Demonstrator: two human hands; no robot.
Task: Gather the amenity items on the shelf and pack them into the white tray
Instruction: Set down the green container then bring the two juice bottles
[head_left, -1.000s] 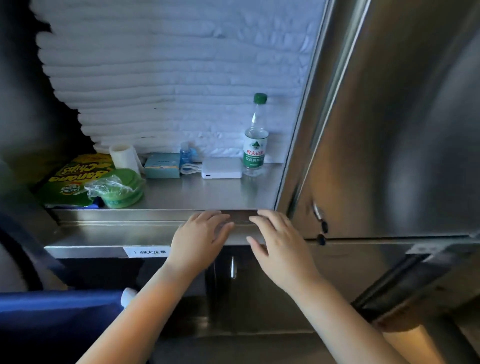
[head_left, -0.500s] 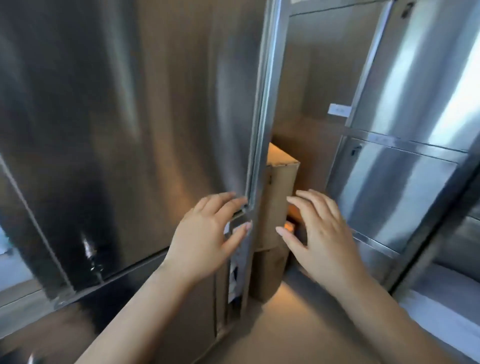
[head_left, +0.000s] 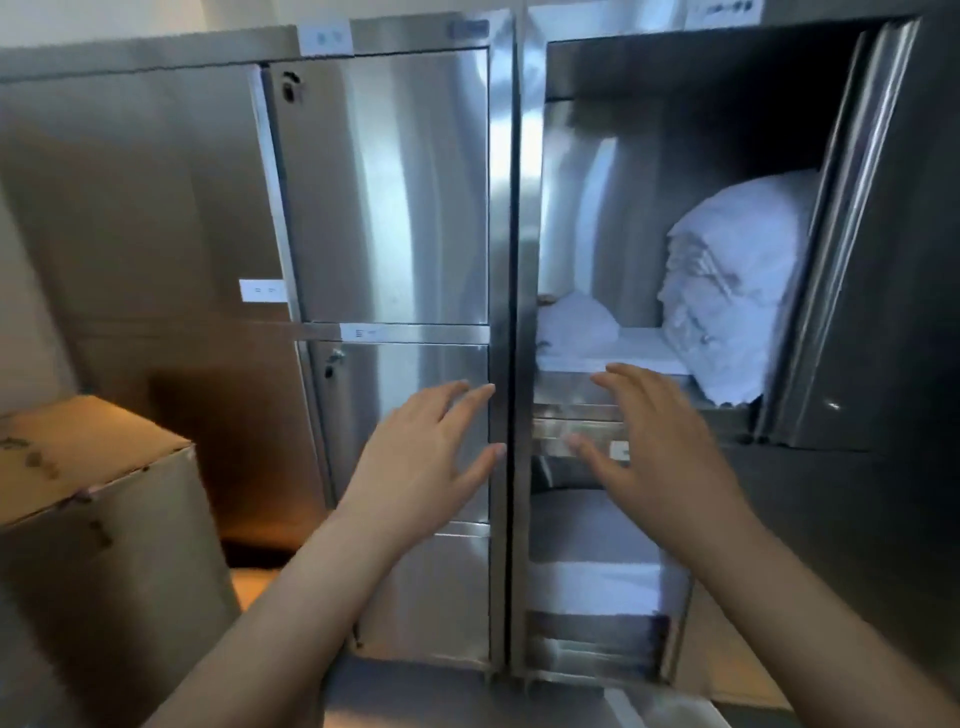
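We have turned from the amenity shelf; left hand (head_left: 426, 457) and right hand (head_left: 660, 452) hover spread, empty, before the cabinet (head_left: 395, 208): nothing gathered.

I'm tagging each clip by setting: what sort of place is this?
Probably a linen storeroom, perhaps in a hotel: stainless-steel cabinets bearing paper labels, folded white towels stacked in an open compartment, and a cardboard box standing at the left.
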